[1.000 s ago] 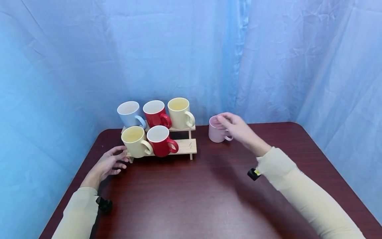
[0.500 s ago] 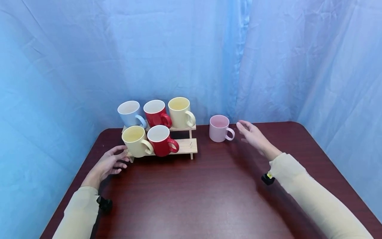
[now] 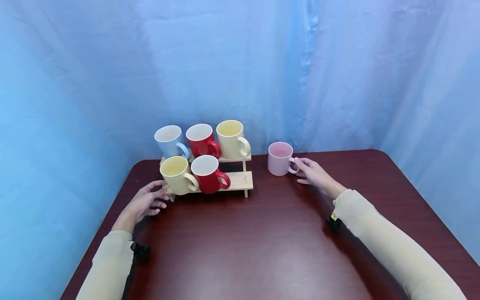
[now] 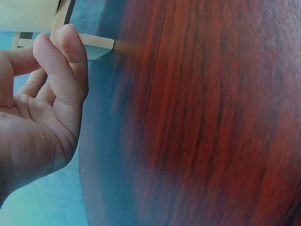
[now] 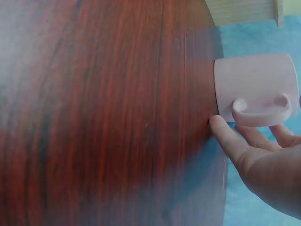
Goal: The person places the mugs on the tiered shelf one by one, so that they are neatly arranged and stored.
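Note:
A pink mug point(image 3: 279, 163) stands upright at the back of the dark wooden table, its handle turned right. My right hand point(image 3: 315, 175) is at that handle point(image 5: 263, 117), fingertips against or just beside it. In the right wrist view the fingers point(image 5: 229, 137) are extended beside the handle, without a visible grip on it. My left hand point(image 3: 144, 202) lies at the left end of a two-tier wooden rack point(image 3: 241, 180), its fingers loosely bent. In the left wrist view fingertips point(image 4: 70, 40) overlap the rack's end; firm contact cannot be told.
On the lower tier are a yellow mug point(image 3: 176, 180) and a red mug point(image 3: 206, 177). The upper tier carries a light-blue mug point(image 3: 168, 141), another red mug point(image 3: 200, 141) and another yellow mug point(image 3: 229, 141). Blue curtains point(image 3: 240, 62) hang behind the table point(image 3: 240, 246).
My right hand moves off the pink mug's rim, out to the right, then back in to its handle. The left hand stays at the rack's end. The head view shifts slightly.

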`<state>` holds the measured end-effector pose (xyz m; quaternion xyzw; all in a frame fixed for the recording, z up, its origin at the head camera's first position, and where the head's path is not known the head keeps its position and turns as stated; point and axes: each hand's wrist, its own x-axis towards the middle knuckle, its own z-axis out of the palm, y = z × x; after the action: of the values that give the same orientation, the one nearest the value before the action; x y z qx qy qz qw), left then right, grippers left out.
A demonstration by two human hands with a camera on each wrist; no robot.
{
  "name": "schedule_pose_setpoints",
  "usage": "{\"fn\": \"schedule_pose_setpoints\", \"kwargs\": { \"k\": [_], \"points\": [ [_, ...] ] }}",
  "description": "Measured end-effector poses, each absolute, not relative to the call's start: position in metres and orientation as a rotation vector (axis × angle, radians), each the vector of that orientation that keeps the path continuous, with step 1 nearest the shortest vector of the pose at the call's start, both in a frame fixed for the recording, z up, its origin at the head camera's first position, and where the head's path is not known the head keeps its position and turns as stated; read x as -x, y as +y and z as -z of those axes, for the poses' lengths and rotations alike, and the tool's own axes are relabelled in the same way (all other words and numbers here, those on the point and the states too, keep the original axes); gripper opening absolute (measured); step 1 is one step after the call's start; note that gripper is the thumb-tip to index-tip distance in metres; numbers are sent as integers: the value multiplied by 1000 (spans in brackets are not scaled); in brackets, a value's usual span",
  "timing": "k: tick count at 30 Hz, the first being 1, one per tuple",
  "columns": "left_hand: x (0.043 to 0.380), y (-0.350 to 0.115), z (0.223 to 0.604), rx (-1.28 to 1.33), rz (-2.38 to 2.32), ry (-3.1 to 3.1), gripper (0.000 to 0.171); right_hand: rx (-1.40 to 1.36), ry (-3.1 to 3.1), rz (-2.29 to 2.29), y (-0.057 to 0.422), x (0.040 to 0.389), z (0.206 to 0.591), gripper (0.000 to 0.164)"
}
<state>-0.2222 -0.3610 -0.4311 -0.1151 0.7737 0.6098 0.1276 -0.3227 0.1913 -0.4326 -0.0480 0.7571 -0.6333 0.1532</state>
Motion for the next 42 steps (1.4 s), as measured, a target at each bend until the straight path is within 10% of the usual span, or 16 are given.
{"fn": "schedule_pose_setpoints", "kwargs": {
  "k": [42],
  "points": [
    [223, -362, 430, 312, -1768, 2236, 60, 115, 2102, 1873, 182, 329, 439, 49]
  ]
}}
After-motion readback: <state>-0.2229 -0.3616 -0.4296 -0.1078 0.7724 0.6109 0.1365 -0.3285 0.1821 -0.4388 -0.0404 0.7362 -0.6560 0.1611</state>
